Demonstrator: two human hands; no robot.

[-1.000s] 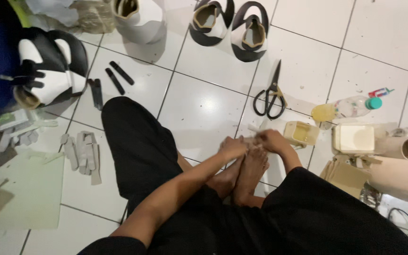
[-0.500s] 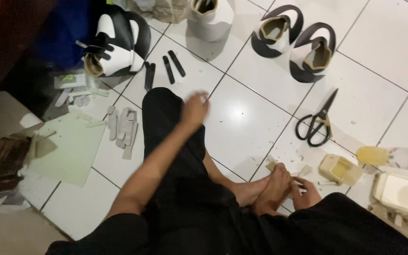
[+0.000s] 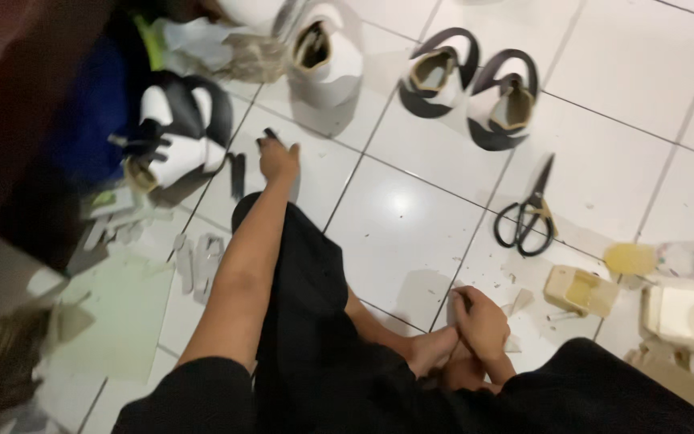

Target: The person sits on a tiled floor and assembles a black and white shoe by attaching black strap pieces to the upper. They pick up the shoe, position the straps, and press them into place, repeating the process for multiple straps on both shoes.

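Glossy white ceramic floor tiles (image 3: 411, 233) under me, smooth enough to throw back the lamp glare, with matt grey grout lines. My left hand (image 3: 277, 159) touches a dark strip (image 3: 237, 174) that looks like matt leather or rubber. The black-handled scissors (image 3: 528, 217) show plastic loops and dull metal blades. The white and black shoe uppers (image 3: 467, 87) look like smooth synthetic leather. My right hand (image 3: 482, 321) rests by my trousers (image 3: 315, 321), soft matt black cloth. The pale green sheet (image 3: 118, 317) reads as matt card.

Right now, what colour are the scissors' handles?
Black, on the scissors; the head view shows it, on the white tile floor.
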